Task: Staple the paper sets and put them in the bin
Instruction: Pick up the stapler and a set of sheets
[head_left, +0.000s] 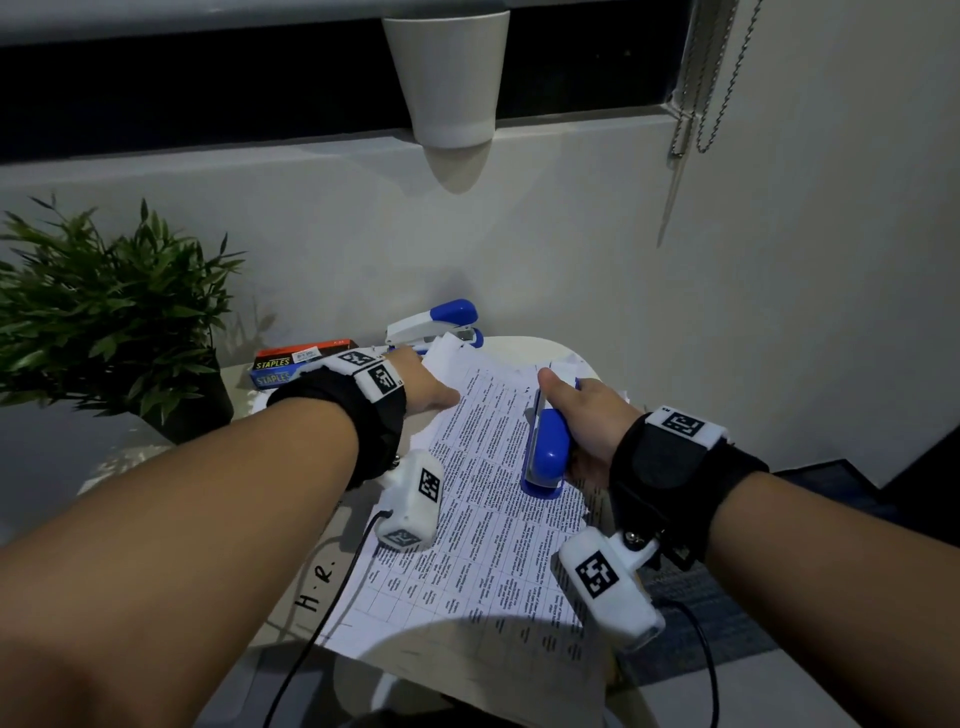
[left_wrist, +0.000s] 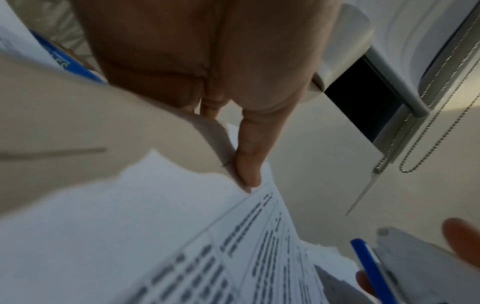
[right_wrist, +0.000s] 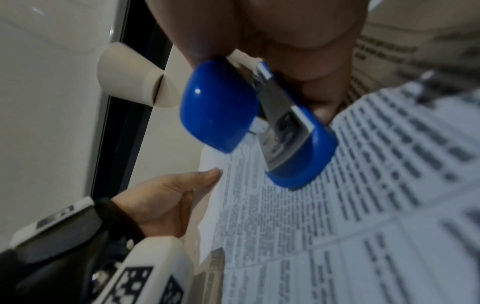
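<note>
1. A pale round table (head_left: 524, 345) stands against a white wall under a dark window; a white tapered cup-shaped pot (head_left: 449, 78) hangs from the sill above it
2. The right hand (head_left: 587, 415) has its fingers curled round a blue and white stapler (head_left: 545, 449), thumb laid along the top toward the nose; the stapler's blue rear end points back toward the wrist
3. The head view shows that stapler sitting over the far right part of the top printed sheet; whether its mouth has closed on the paper, I cannot tell
4. The left hand (head_left: 423, 382) lies at the far left corner of the sheets, thumb (left_wrist: 246, 164) stretched out and pressing on the paper edge, the other fingers bent underneath out of clear sight
5. The stack of white printed paper sheets (head_left: 467, 519) covers most of the tabletop, rows of small black text running across it, the far edges ragged and uneven
6. A second blue and white stapler (head_left: 434, 325) rests at the far rim of the table, beyond the left hand
7. A box marked STAPLES (head_left: 291, 364), orange over blue, lies behind the left wrist
8. A green leafy plant in a dark pot (head_left: 104, 312) stands at the left, apart from the papers
9. Bead chains (head_left: 722, 78) hang by the window at the upper right
</note>
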